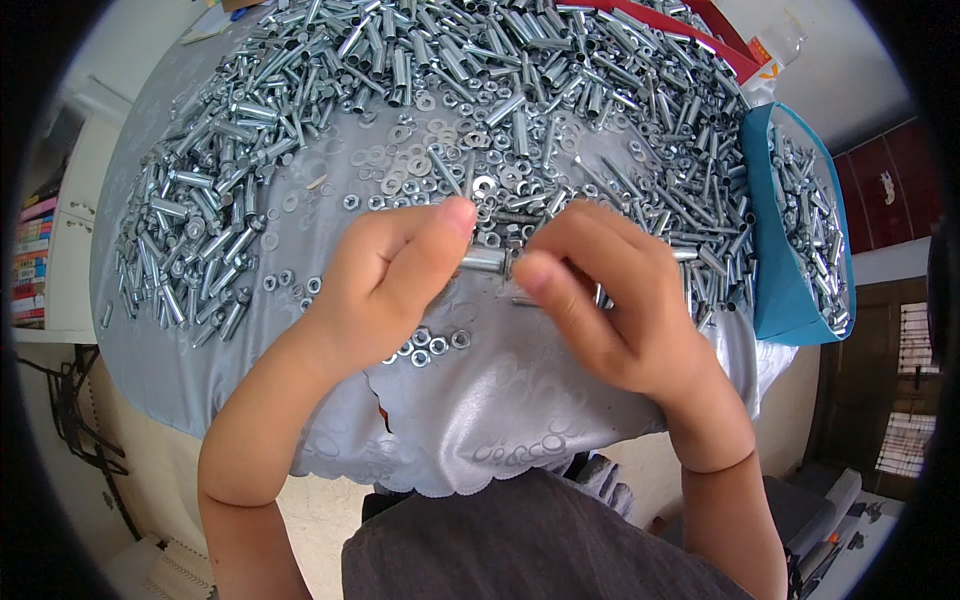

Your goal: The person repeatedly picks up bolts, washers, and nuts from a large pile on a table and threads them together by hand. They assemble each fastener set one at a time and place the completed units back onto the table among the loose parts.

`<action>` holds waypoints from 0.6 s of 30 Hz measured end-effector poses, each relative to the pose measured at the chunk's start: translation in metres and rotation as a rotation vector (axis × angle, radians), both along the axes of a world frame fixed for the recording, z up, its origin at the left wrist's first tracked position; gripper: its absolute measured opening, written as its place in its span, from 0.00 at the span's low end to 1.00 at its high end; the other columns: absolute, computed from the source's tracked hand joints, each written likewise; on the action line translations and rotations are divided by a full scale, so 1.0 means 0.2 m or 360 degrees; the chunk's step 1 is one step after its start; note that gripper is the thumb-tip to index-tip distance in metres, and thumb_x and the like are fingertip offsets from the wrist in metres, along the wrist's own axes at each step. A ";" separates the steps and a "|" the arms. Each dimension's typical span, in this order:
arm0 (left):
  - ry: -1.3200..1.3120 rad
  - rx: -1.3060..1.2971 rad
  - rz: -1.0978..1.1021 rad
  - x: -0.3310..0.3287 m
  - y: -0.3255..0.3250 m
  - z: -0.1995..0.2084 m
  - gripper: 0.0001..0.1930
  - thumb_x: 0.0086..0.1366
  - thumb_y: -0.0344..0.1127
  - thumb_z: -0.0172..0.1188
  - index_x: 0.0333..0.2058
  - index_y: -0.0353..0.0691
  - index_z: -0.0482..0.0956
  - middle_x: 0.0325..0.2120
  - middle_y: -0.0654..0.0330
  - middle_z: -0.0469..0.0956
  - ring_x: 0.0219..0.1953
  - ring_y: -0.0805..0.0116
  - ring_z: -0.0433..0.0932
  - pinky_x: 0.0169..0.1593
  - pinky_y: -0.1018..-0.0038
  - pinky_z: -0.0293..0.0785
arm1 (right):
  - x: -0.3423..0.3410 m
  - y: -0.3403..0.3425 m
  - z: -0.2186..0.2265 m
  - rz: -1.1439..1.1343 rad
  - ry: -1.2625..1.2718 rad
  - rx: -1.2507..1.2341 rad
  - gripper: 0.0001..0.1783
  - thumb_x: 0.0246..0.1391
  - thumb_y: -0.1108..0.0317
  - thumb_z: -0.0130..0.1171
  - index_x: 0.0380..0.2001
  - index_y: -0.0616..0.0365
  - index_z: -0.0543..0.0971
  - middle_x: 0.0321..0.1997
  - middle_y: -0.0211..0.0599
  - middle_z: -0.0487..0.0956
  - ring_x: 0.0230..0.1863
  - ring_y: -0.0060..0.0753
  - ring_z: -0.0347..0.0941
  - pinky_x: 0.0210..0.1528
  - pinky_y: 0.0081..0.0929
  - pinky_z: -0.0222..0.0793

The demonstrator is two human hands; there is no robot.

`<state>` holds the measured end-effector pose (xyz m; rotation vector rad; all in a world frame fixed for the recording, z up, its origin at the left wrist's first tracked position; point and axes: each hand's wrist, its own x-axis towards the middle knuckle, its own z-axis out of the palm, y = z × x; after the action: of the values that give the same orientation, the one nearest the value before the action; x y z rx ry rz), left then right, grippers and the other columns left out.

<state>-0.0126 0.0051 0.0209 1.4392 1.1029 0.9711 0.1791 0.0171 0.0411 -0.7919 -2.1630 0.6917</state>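
Note:
Between my two hands lies a silvery sleeve anchor bolt (485,260), held roughly level above the near part of the table. My left hand (385,275) is closed round its left part, thumb on top. At its right end, where a nut or washer shows, the thumb and curled fingers of my right hand (628,300) pinch it; the fingertips hide what exactly they grip. Just below my left hand sits a small group of hex nuts (421,357). Flat washers (392,185) and more nuts are scattered beyond my hands.
A large heap of metal sleeves and bolts (400,50) curves round the far side of the table. The grey patterned tablecloth (480,400) has a tear near me. A blue bin (785,295) of anchors stands at the right, a red tray (735,45) at the far right.

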 end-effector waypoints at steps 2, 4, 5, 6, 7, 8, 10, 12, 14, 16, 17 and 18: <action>0.0068 0.0138 -0.0023 0.01 0.00 0.00 0.23 0.66 0.44 0.44 0.14 0.37 0.61 0.12 0.72 0.57 0.18 0.83 0.53 0.21 0.79 0.51 | 0.06 0.02 0.01 0.0078 -0.0122 -0.0647 0.07 0.49 0.70 0.56 0.25 0.63 0.71 0.22 0.39 0.69 0.20 0.27 0.64 0.21 0.26 0.58; 0.0060 0.0123 -0.0055 0.01 -0.01 0.01 0.22 0.66 0.43 0.44 0.15 0.37 0.62 0.13 0.72 0.56 0.19 0.83 0.53 0.21 0.79 0.51 | 0.09 0.05 0.03 0.0131 -0.0052 -0.0632 0.09 0.45 0.68 0.60 0.26 0.62 0.72 0.22 0.38 0.70 0.21 0.24 0.63 0.22 0.24 0.59; 0.0040 0.0055 -0.0052 0.02 -0.01 0.02 0.23 0.66 0.44 0.44 0.15 0.37 0.62 0.13 0.72 0.57 0.19 0.83 0.53 0.21 0.79 0.51 | 0.11 0.06 0.03 0.0155 -0.0017 -0.0626 0.11 0.44 0.67 0.62 0.27 0.62 0.73 0.22 0.37 0.70 0.21 0.23 0.63 0.23 0.23 0.59; 0.0023 -0.0013 -0.0042 0.02 -0.02 0.03 0.23 0.66 0.44 0.44 0.15 0.37 0.62 0.13 0.72 0.57 0.19 0.83 0.53 0.21 0.80 0.51 | 0.09 0.06 0.03 0.0102 0.0089 -0.0470 0.15 0.40 0.66 0.66 0.29 0.62 0.74 0.22 0.35 0.71 0.22 0.23 0.64 0.24 0.21 0.60; 0.0005 -0.0082 -0.0033 0.01 -0.02 0.03 0.23 0.66 0.44 0.44 0.15 0.37 0.62 0.13 0.72 0.57 0.19 0.83 0.53 0.21 0.80 0.51 | 0.07 0.07 0.03 0.0048 0.0195 -0.0313 0.18 0.36 0.65 0.69 0.30 0.63 0.75 0.23 0.32 0.71 0.23 0.24 0.65 0.25 0.19 0.60; -0.0018 -0.0114 -0.0023 0.01 -0.02 0.02 0.23 0.66 0.44 0.44 0.14 0.37 0.62 0.13 0.72 0.57 0.19 0.83 0.53 0.21 0.80 0.51 | 0.06 0.08 0.01 0.0157 0.0185 -0.0037 0.22 0.30 0.69 0.72 0.33 0.62 0.75 0.26 0.35 0.74 0.28 0.28 0.70 0.30 0.23 0.67; -0.0074 -0.0171 -0.0018 0.01 -0.01 0.01 0.23 0.66 0.44 0.44 0.14 0.38 0.62 0.13 0.73 0.56 0.19 0.84 0.53 0.21 0.80 0.51 | 0.05 0.09 -0.04 0.0246 0.0143 0.0219 0.18 0.35 0.72 0.66 0.34 0.59 0.75 0.31 0.37 0.74 0.31 0.35 0.72 0.32 0.27 0.69; -0.0056 -0.0231 -0.0030 0.02 -0.01 0.02 0.24 0.66 0.45 0.44 0.13 0.38 0.61 0.13 0.73 0.56 0.19 0.84 0.53 0.21 0.80 0.51 | 0.05 0.08 -0.04 0.0308 0.0083 0.0295 0.15 0.38 0.75 0.61 0.34 0.59 0.75 0.33 0.39 0.75 0.33 0.42 0.73 0.34 0.31 0.70; -0.0045 -0.0258 -0.0045 0.02 -0.01 0.02 0.24 0.66 0.46 0.44 0.13 0.39 0.61 0.13 0.73 0.56 0.19 0.84 0.53 0.21 0.80 0.50 | 0.06 0.09 -0.05 0.0280 0.0091 0.0354 0.14 0.38 0.76 0.61 0.34 0.59 0.75 0.32 0.39 0.75 0.32 0.41 0.73 0.33 0.31 0.70; -0.0041 -0.0250 -0.0060 0.02 0.00 0.01 0.25 0.66 0.47 0.44 0.13 0.39 0.61 0.12 0.73 0.56 0.19 0.84 0.52 0.21 0.80 0.50 | 0.05 0.08 -0.05 0.0220 0.0071 0.0339 0.13 0.38 0.76 0.61 0.33 0.59 0.74 0.31 0.39 0.75 0.31 0.40 0.74 0.33 0.30 0.70; -0.0031 -0.0267 -0.0059 0.01 0.00 0.01 0.25 0.66 0.48 0.44 0.13 0.40 0.61 0.12 0.73 0.56 0.19 0.84 0.52 0.21 0.80 0.50 | 0.04 0.07 -0.04 0.0172 0.0048 0.0294 0.13 0.38 0.75 0.60 0.32 0.59 0.74 0.30 0.39 0.76 0.31 0.40 0.74 0.33 0.30 0.70; -0.0020 -0.0284 -0.0061 0.01 0.00 0.01 0.25 0.66 0.48 0.44 0.13 0.40 0.61 0.12 0.73 0.55 0.18 0.84 0.52 0.21 0.80 0.50 | 0.04 0.06 -0.03 0.0120 0.0024 0.0250 0.12 0.39 0.75 0.60 0.31 0.59 0.74 0.29 0.39 0.76 0.30 0.40 0.74 0.33 0.30 0.70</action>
<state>-0.0112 0.0048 0.0219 1.3034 1.1196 0.8321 0.1879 0.0288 0.0349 -0.6238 -2.2120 0.5550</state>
